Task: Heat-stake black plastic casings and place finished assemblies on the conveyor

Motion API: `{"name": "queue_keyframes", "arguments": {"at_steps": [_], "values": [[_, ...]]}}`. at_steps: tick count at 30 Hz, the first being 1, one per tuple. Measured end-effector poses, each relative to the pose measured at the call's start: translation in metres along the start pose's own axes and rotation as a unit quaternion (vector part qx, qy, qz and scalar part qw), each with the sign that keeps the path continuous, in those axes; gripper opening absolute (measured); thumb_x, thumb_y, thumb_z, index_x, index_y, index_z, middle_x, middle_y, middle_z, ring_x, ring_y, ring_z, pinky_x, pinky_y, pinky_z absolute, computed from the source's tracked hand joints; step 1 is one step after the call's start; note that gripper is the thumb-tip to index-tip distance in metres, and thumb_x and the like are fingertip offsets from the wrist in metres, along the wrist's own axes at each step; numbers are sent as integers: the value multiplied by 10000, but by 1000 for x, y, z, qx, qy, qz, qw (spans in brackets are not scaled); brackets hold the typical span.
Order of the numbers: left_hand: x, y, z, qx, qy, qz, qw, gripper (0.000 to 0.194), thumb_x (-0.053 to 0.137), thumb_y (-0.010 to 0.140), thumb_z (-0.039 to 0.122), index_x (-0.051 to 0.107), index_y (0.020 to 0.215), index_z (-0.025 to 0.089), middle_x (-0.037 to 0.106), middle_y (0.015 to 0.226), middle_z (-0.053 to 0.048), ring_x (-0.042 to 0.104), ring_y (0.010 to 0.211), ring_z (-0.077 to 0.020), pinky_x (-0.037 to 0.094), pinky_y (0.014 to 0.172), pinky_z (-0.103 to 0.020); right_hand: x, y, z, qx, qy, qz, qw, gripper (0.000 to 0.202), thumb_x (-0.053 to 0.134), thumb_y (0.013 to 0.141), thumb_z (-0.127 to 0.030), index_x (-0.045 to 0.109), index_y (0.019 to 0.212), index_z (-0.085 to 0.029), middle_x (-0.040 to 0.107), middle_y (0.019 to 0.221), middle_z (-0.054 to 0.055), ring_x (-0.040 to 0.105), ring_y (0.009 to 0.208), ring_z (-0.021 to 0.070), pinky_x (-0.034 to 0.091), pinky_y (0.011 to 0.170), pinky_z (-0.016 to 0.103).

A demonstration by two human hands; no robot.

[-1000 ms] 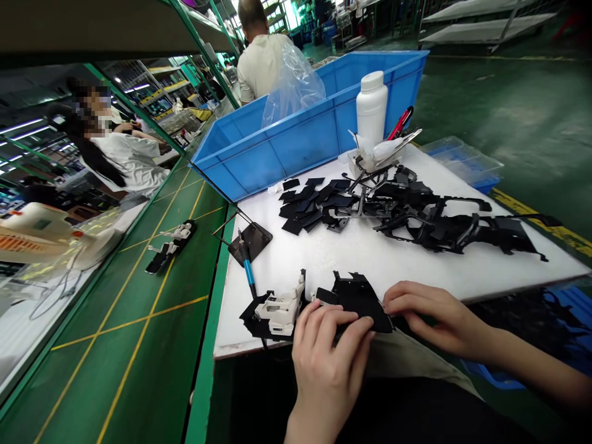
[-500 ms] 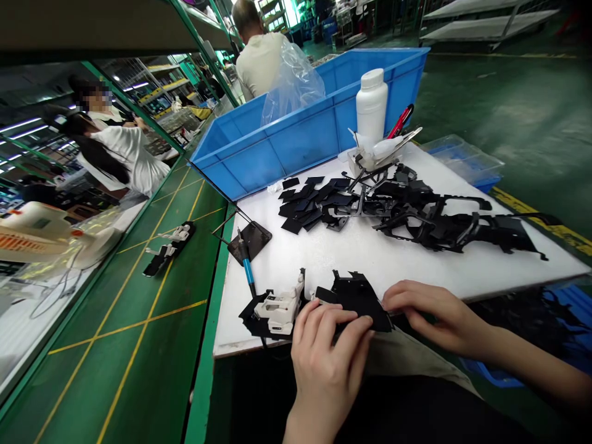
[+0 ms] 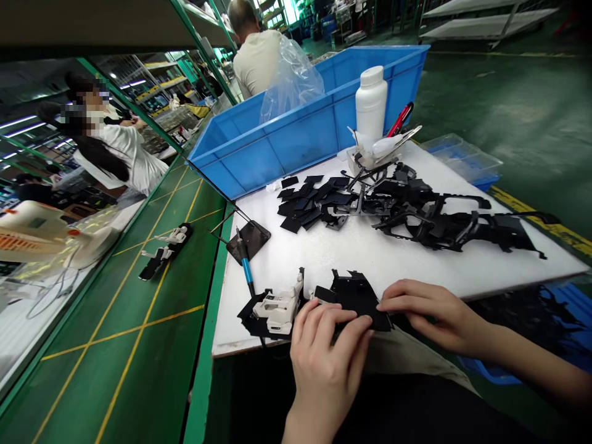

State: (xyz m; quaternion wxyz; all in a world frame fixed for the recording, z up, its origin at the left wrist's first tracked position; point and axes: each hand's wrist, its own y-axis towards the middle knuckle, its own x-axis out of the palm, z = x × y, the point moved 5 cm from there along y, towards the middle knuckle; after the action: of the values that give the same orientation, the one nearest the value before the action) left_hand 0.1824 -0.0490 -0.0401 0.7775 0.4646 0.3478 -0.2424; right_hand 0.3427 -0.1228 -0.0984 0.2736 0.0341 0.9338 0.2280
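Observation:
A flat black plastic part [image 3: 354,296] lies at the near edge of the white worktable [image 3: 324,253]. My left hand [image 3: 326,357] presses its fingers on the part's near left side. My right hand [image 3: 428,311] holds the part's right edge with its fingertips. Just left of the part sits a white-and-black plastic assembly [image 3: 277,306], untouched. A blue-handled soldering iron [image 3: 247,268] lies beyond it with its tip on a dark stand.
A pile of black plastic pieces and frames [image 3: 398,206] covers the table's middle and right. Behind stand a white bottle [image 3: 370,105] and a big blue bin [image 3: 300,123]. Another assembly [image 3: 161,253] rides the green conveyor on the left. Two people work in the background.
Both hands stay on the black part almost unmoved. The assembly on the conveyor has drifted slightly nearer and left.

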Motion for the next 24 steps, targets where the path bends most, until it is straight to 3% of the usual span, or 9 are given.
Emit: {"name": "queue_keyframes", "arguments": {"at_steps": [24], "values": [[1,-3,1,2,-19,2,1000,193,647,799,120,685,949,235,653,853,-4,567,877,-160,384,975,-394,4,6,-1,44,11,-43,998,316,353,860,-18,503,1037,-233,502,944,40,485,778,150,378,668,278]]}}
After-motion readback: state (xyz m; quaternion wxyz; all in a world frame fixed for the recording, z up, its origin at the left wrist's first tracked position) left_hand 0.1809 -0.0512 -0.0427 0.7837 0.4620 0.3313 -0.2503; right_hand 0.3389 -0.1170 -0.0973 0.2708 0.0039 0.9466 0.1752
